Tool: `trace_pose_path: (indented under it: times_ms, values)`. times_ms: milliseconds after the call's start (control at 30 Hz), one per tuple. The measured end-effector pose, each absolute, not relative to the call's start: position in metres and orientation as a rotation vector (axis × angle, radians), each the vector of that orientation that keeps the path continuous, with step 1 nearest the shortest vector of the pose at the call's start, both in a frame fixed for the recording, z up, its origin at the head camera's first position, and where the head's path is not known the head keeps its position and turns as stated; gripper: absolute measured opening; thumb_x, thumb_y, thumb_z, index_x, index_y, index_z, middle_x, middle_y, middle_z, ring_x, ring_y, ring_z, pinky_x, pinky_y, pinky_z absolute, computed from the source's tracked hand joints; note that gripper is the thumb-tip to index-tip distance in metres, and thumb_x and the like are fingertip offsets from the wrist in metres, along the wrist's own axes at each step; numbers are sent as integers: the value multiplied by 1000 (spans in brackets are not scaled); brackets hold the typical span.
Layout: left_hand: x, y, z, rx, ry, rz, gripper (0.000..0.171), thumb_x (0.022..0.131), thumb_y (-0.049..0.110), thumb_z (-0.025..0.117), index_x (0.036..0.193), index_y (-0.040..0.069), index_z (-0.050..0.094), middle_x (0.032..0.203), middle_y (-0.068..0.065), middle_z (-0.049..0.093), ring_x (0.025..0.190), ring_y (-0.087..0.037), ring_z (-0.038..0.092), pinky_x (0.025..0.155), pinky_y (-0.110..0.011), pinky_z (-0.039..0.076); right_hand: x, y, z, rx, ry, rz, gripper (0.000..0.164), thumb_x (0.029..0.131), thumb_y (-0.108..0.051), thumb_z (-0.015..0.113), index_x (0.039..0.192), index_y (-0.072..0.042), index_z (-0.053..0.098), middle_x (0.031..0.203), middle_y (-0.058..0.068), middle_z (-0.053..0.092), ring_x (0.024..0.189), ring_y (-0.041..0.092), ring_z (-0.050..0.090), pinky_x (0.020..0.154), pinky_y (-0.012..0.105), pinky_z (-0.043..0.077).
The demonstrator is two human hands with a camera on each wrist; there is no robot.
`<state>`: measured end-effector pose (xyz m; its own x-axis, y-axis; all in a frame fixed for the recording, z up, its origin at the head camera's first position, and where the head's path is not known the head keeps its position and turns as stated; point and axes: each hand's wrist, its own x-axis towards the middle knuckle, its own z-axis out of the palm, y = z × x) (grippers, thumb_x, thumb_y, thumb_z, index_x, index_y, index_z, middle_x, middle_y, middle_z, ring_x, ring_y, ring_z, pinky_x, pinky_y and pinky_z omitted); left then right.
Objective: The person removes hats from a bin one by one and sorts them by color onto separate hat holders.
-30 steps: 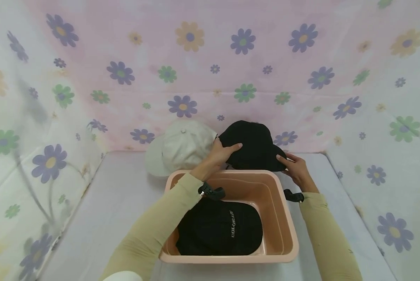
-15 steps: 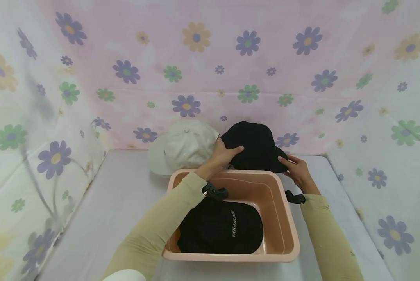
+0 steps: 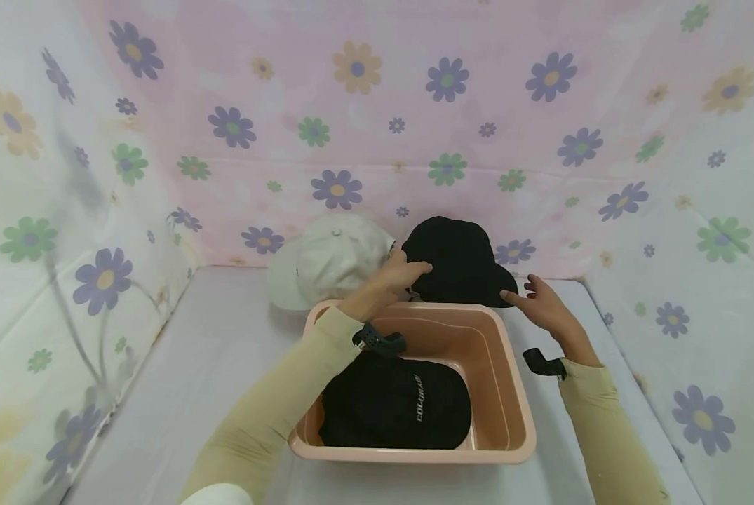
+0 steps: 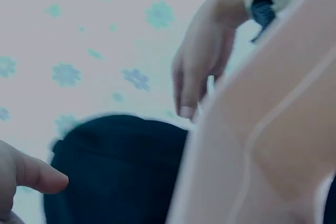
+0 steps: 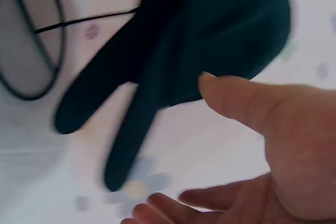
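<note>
A plain black cap (image 3: 455,259) stands at the back of the table, its brim toward the right. My left hand (image 3: 386,277) is at its left edge, thumb lying over the front and the other fingers hidden behind; the left wrist view shows that thumb (image 4: 44,176) overlapping the cap (image 4: 115,166). By the brim, my right hand (image 3: 543,305) is spread with thumb and fingers apart; the right wrist view has the thumb tip close to the cap (image 5: 231,35) and nothing in the grasp. Another black cap (image 3: 383,414), with white lettering, lies in the peach tub (image 3: 414,456).
A white cap (image 3: 335,259) sits left of the plain black one, partly behind my left hand. The tub stands in front of both, below my left forearm. Flower-print cloth (image 3: 364,140) encloses the table (image 3: 225,315) at the back and sides.
My right hand has let go of the black cap's brim and drawn back to the right. My left hand has barely moved, and the caps stay where they were.
</note>
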<state>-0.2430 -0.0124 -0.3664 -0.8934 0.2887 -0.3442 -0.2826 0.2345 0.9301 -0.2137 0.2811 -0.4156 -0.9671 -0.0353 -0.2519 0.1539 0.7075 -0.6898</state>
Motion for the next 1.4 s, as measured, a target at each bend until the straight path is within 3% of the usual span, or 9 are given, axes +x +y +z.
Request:
trace_pose_path:
  times_ms: [100, 267, 433, 533, 667, 800, 933, 1100, 1400]
  values:
    - [-237, -22, -348, 42, 2023, 1729, 84, 106, 24, 52, 163, 9, -7, 171, -10, -5, 158, -30, 1, 127, -48, 13, -199, 272, -398, -24, 2747, -1026, 92, 104, -43, 56, 159, 9, 5, 160, 38, 19, 144, 55, 26, 113, 68, 31]
    - [-226, -48, -314, 184, 2076, 1800, 77, 109, 30, 44, 164, 16, -9, 172, -6, -4, 158, -25, 4, 127, -47, 11, -175, 251, -375, -254, 2900, -862, 72, 103, -36, 61, 151, 10, 35, 149, 34, 44, 133, 53, 46, 104, 67, 42]
    - [-212, -85, -298, 397, 2198, 1907, 65, 111, 33, 34, 165, 15, 2, 169, -9, 19, 156, -24, 19, 127, -42, 17, -151, 230, -353, -467, 2958, -794, 52, 102, -29, 64, 140, 5, 55, 132, 25, 64, 120, 44, 60, 97, 62, 49]
    - [-201, -110, -304, 633, 2387, 1732, 61, 112, 35, 32, 165, 16, 7, 169, -5, 22, 157, -22, 18, 126, -46, 18, -139, 214, -343, -571, 2972, -731, 46, 101, -27, 66, 137, 0, 60, 126, 19, 68, 114, 39, 64, 92, 58, 54]
    - [-181, -139, -327, 893, 2567, 1322, 61, 112, 42, 33, 165, 25, 10, 171, 3, 14, 158, -22, 10, 125, -55, 15, -125, 193, -339, -699, 2950, -631, 43, 99, -28, 69, 134, -4, 64, 125, 13, 70, 113, 34, 66, 90, 55, 57]
    - [-156, -159, -356, 981, 2617, 1046, 64, 110, 44, 39, 165, 24, 14, 171, 1, 14, 158, -28, 4, 124, -61, 12, -119, 175, -345, -860, 2859, -555, 41, 97, -29, 71, 130, -7, 66, 125, 8, 70, 113, 29, 66, 93, 51, 56]
    - [-129, -171, -378, 1023, 2744, 828, 65, 108, 41, 47, 164, 18, 22, 170, -4, 20, 157, -35, 10, 123, -62, 15, -120, 159, -357, -991, 2768, -465, 41, 97, -31, 70, 131, -7, 65, 127, 7, 69, 115, 27, 66, 97, 49, 55]
    - [-103, -177, -397, 1012, 2889, 596, 63, 108, 40, 48, 162, 13, 27, 169, -9, 22, 156, -36, 15, 122, -63, 17, -128, 141, -377, -1036, 2707, -399, 46, 97, -32, 71, 136, -8, 63, 134, 7, 67, 123, 25, 63, 103, 47, 52]
    - [-89, -171, -422, 908, 3034, 543, 54, 109, 29, 48, 158, 8, 37, 163, -11, 35, 153, -37, 25, 118, -63, 27, -145, 102, -410, -1213, 2498, -465, 51, 99, -32, 68, 144, -9, 58, 143, 5, 61, 133, 19, 57, 112, 39, 45]
